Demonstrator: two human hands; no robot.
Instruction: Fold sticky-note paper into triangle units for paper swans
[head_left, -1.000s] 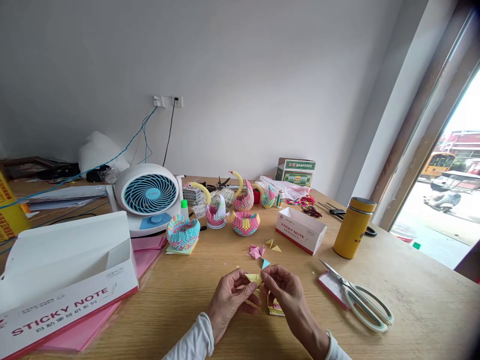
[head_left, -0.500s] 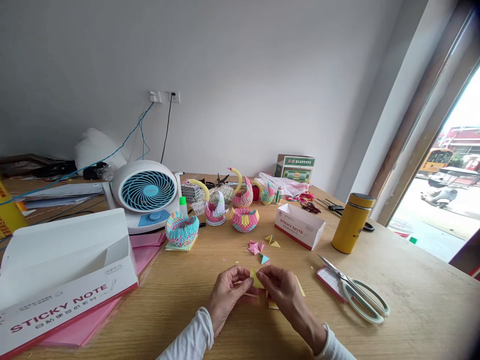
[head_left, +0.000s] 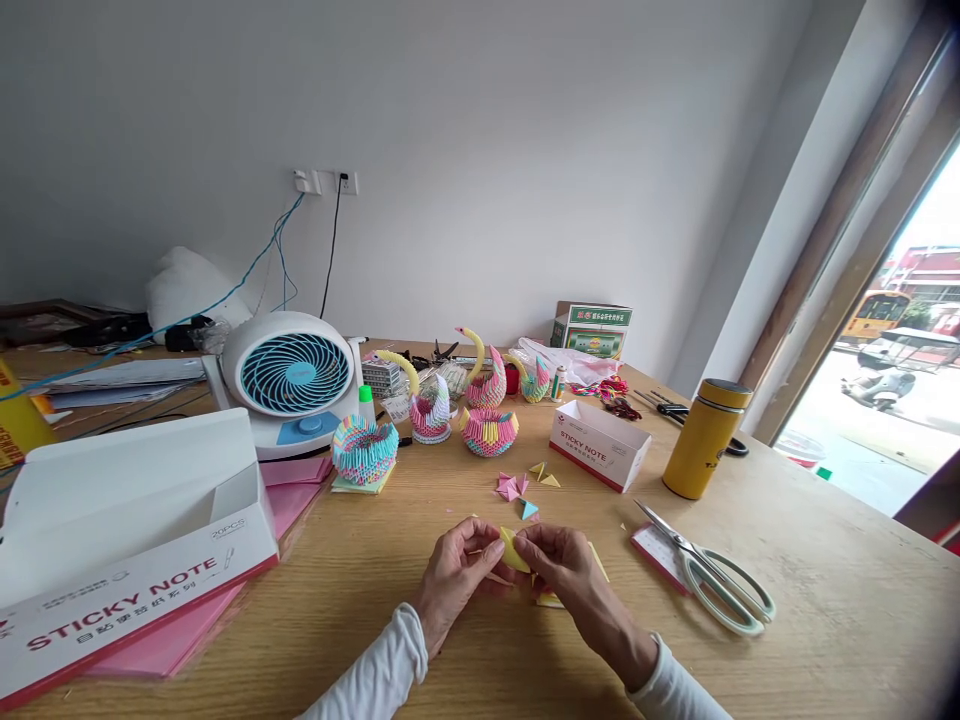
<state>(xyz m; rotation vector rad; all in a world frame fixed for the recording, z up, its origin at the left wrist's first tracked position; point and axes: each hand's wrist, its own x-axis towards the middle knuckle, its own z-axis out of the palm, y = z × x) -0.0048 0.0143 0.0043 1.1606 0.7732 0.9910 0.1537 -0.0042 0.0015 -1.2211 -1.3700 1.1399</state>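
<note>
Between my two hands is a small piece of yellow paper (head_left: 513, 549), partly folded. My left hand (head_left: 461, 568) pinches its left side with thumb and fingers. On the other side, my right hand (head_left: 561, 566) grips it the same way, hiding part of it. More yellow paper (head_left: 550, 601) lies on the table under my right hand. Just beyond the hands are folded pink paper triangles (head_left: 512, 487), a blue folded triangle (head_left: 529, 509) and yellow folded triangles (head_left: 550, 480).
Scissors (head_left: 712, 575) rest on a notepad (head_left: 654, 552) at right, near a yellow flask (head_left: 706, 440). A small sticky note box (head_left: 598, 447) and paper swans (head_left: 487, 385) stand behind. At left are a larger box (head_left: 150, 590), a fan (head_left: 296, 375) and a blue paper bowl (head_left: 365, 448).
The yellow paper has turned from a flatter square look to a more slanted, pointed shape between my fingers. Both hands keep their pinch, and the view has shifted slightly.
</note>
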